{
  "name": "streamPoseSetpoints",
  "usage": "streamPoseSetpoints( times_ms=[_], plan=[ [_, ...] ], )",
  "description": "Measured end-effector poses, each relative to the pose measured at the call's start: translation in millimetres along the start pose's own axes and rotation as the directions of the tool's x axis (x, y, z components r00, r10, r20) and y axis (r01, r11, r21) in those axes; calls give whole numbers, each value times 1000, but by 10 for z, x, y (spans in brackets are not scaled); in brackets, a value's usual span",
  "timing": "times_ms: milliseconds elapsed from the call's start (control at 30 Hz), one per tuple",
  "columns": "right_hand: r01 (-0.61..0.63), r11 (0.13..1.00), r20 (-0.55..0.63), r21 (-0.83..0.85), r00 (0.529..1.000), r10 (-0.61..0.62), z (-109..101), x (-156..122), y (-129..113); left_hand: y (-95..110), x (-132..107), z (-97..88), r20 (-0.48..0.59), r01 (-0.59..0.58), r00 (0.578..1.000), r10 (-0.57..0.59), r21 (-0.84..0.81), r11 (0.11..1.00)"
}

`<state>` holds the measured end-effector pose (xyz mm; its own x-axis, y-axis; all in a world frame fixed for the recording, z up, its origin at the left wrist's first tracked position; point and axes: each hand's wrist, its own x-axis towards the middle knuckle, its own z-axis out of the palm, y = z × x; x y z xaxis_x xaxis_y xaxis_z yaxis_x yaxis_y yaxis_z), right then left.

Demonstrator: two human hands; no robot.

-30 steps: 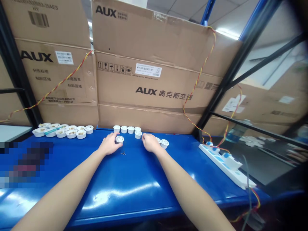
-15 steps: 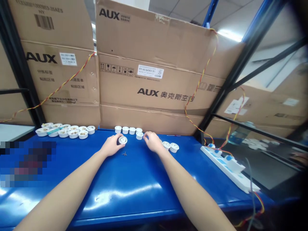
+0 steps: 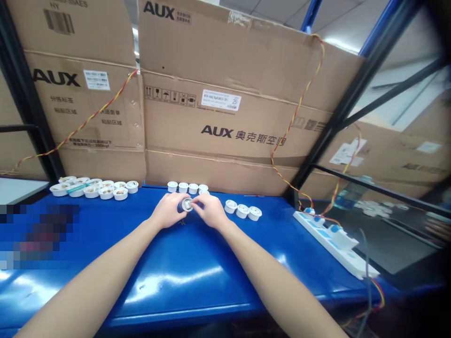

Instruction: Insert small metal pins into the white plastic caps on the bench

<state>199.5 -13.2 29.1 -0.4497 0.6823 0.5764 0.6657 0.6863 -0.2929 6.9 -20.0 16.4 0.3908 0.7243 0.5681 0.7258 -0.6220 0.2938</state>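
Observation:
My left hand (image 3: pixel 169 210) is closed around a small round white cup-shaped piece (image 3: pixel 186 204), tilted so that its open face is turned toward my right hand. The fingertips of my right hand (image 3: pixel 210 212) are pinched together at that face. Whatever lies between them is too small to make out. Just below the held piece, a few small dark screw-like bits (image 3: pixel 182 222) lie on the blue tabletop (image 3: pixel 197 263). Behind my hands stands a short row of similar white pieces (image 3: pixel 193 188), one partly hidden by my right hand.
Three white pieces (image 3: pixel 242 211) stand to the right. Several white cups with brownish contents (image 3: pixel 106 193) are grouped at the back left. A white power strip (image 3: pixel 334 244) lies along the right edge. Cardboard panels (image 3: pixel 218 159) close off the back.
My right hand has moved left from near the back row to the held piece, uncovering a white piece on the right. My left hand has shifted slightly right and tilted its piece.

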Motion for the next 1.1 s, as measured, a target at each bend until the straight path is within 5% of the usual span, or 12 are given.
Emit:
streamPoseSetpoints(
  times_ms=[200,433,733,967,1100],
  plan=[
    [-51,998,16,25,999,50,15,-3,-17,45,6,-12,24,-23,999,22,32,999],
    [-170,947,56,271,985,161,23,11,10,74,5,-37,6,-52,999,52,21,998],
    [-168,949,57,267,986,159,6,10,-33,65,4,-41,7,-113,994,113,31,993],
    [-323,693,180,645,945,274,56,24,23,60,-20,-32,-44,-75,997,69,-151,986],
    [-397,574,283,716,917,282,99,18,28,51,-21,-19,-74,-88,994,75,-186,979]
  ],
)
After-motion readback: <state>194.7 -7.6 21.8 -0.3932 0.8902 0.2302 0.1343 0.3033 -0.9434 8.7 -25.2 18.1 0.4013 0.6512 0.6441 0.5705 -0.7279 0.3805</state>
